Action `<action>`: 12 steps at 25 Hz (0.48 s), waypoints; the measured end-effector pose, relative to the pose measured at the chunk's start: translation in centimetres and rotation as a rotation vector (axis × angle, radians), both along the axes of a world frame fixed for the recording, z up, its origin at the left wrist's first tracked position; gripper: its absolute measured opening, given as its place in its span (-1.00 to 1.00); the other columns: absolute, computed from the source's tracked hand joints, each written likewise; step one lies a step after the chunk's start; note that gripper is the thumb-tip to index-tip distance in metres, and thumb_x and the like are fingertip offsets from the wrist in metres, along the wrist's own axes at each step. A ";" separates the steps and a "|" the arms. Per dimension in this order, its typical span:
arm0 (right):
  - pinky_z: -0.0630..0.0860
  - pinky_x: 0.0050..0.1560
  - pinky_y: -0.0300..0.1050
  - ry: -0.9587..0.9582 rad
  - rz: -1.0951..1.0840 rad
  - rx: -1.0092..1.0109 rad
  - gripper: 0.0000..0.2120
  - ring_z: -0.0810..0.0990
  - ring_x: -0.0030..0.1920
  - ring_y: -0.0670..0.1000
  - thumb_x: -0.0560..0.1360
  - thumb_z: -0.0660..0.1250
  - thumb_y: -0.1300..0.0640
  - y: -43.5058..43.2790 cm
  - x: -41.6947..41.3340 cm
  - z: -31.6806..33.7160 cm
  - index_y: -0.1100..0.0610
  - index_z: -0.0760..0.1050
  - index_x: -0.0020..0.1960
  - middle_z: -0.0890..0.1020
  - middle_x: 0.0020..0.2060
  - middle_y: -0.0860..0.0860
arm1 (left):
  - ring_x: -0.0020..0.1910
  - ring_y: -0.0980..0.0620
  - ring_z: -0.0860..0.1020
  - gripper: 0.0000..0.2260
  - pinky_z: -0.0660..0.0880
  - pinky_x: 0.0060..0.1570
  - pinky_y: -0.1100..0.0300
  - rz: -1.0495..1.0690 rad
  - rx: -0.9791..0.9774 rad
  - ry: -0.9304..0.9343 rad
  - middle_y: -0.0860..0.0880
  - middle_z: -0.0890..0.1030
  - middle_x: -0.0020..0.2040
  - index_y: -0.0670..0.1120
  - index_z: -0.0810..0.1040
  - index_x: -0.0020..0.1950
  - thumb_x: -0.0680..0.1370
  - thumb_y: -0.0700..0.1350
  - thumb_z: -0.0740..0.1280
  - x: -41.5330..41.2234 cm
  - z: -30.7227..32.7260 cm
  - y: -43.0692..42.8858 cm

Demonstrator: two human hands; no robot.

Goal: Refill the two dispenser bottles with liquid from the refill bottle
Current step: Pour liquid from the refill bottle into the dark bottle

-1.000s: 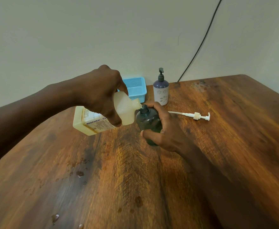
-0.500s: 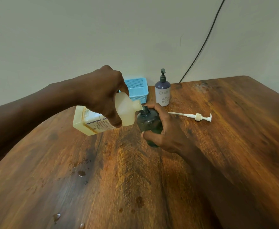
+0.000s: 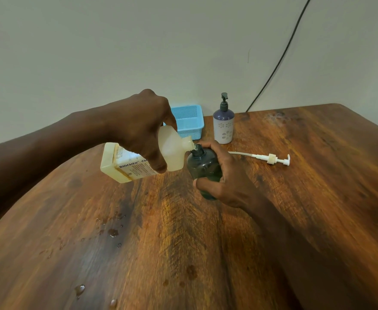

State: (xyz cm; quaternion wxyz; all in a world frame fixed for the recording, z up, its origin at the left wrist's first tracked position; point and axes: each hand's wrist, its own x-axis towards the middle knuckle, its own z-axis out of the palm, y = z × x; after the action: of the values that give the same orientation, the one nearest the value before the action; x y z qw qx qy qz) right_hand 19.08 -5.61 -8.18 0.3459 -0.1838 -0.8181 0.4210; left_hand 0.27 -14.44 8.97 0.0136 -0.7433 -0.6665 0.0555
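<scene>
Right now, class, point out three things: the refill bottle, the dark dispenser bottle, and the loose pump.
refill bottle point(image 3: 172, 151), head view, on its pale shoulder
dark dispenser bottle point(image 3: 202, 167), head view, on its upper body
loose pump point(image 3: 271, 158), head view, on its cream collar

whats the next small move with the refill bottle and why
Probably tilt the refill bottle a bit steeper: the left hand holds it roughly level, spout at the open neck of the dark bottle that the right hand grips.
</scene>
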 end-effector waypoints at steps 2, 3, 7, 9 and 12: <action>0.49 0.00 -0.48 0.001 0.009 -0.009 -0.33 0.53 0.12 -0.35 0.36 0.49 0.07 0.0 -0.1 0.0 -0.12 0.32 0.40 0.50 0.12 -0.35 | -0.07 0.06 0.66 -0.20 0.50 -0.07 0.35 0.003 0.005 0.001 0.09 0.65 0.27 0.03 0.56 0.42 0.24 0.26 0.62 0.0 0.0 -0.1; 0.49 0.01 -0.48 0.002 0.012 -0.010 -0.34 0.53 0.13 -0.34 0.36 0.49 0.07 -0.1 -0.1 0.0 -0.15 0.32 0.39 0.50 0.12 -0.36 | -0.06 0.05 0.67 -0.20 0.51 -0.04 0.32 0.005 0.004 0.005 0.09 0.66 0.25 0.03 0.56 0.42 0.24 0.27 0.62 -0.1 0.0 -0.1; 0.49 0.03 -0.48 0.000 0.016 -0.010 -0.34 0.53 0.14 -0.34 0.35 0.48 0.07 -0.3 -0.2 0.1 -0.17 0.31 0.37 0.50 0.11 -0.37 | -0.04 0.04 0.67 -0.21 0.46 -0.09 0.37 0.015 -0.001 0.009 0.08 0.66 0.25 0.02 0.57 0.41 0.24 0.26 0.63 -0.1 0.0 -0.2; 0.48 0.01 -0.49 0.001 0.017 -0.008 -0.34 0.53 0.13 -0.36 0.35 0.48 0.08 -0.3 -0.2 0.2 -0.18 0.30 0.36 0.50 0.10 -0.38 | -0.06 0.05 0.67 -0.22 0.45 -0.11 0.40 0.015 -0.002 0.004 0.08 0.66 0.26 0.01 0.57 0.41 0.24 0.25 0.63 -0.1 0.1 -0.3; 0.47 0.02 -0.51 -0.003 0.021 -0.016 -0.34 0.51 0.13 -0.38 0.35 0.48 0.07 -0.4 -0.3 0.1 -0.18 0.30 0.37 0.49 0.12 -0.37 | -0.05 0.05 0.67 -0.22 0.50 -0.05 0.33 0.022 -0.006 0.003 0.07 0.65 0.28 0.01 0.56 0.42 0.25 0.24 0.63 -0.1 0.2 -0.4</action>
State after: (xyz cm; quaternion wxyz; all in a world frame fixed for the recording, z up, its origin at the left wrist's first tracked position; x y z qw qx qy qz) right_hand 18.73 -5.97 -8.08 0.3387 -0.1786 -0.8173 0.4306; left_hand 0.18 -14.88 9.16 0.0117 -0.7360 -0.6744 0.0586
